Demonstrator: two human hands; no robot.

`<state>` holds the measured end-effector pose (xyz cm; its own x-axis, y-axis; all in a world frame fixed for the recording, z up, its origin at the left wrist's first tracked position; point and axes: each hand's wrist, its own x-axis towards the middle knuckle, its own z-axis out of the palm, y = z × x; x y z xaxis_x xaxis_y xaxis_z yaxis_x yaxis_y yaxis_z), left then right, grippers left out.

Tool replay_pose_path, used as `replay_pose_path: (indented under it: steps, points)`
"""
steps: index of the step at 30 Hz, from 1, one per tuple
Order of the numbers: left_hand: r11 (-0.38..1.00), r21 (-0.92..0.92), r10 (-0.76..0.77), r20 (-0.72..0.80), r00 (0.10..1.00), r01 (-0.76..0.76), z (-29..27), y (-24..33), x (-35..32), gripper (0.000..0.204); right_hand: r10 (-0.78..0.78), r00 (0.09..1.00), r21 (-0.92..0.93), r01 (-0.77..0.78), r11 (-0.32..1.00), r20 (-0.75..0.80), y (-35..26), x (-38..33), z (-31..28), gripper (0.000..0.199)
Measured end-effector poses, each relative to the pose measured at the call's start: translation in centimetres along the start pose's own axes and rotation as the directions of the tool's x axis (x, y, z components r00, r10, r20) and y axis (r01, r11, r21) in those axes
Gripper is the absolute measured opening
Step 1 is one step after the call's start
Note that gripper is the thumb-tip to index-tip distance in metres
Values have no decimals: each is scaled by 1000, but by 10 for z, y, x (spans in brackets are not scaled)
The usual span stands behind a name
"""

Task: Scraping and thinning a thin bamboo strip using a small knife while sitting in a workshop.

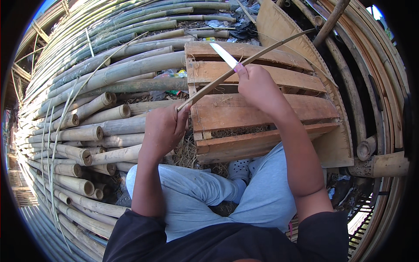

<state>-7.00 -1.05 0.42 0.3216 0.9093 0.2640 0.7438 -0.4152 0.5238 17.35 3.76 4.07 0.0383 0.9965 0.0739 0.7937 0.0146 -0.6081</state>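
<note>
My left hand (165, 127) is closed around the near end of a long, thin bamboo strip (273, 47), which slants up and away to the right. In my right hand (258, 83) is a knife (224, 55) with a pale blade and a pinkish handle, mostly hidden by my fingers. The blade points up and to the left, and its base lies close to the strip; I cannot tell whether the edge touches it. Both hands are above or beside a slatted wooden crate (266, 107) in front of my knees.
Stacked bamboo poles (144, 67) fill the left and far side. Several thin strips (54, 150) lie across them. A tan sheet (286, 26) leans behind the crate, with more poles and planks (371, 56) at the right. Shavings and litter (172, 81) lie between the poles.
</note>
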Motion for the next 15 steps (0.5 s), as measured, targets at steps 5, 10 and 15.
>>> replay_pose_path:
  steps: [5,10,15]
  points:
    - [1000,6,16,-47,999,-16,8,8,0,36,364,929,14,-365,931,72,-1,11,-37,47]
    - [999,46,5,-40,999,-4,2,1,3,37,274,954,89,-285,954,121,1,14,-38,50]
    - [989,147,27,-31,999,-22,1,-1,-2,37,263,929,127,-302,945,260,-9,7,-31,49]
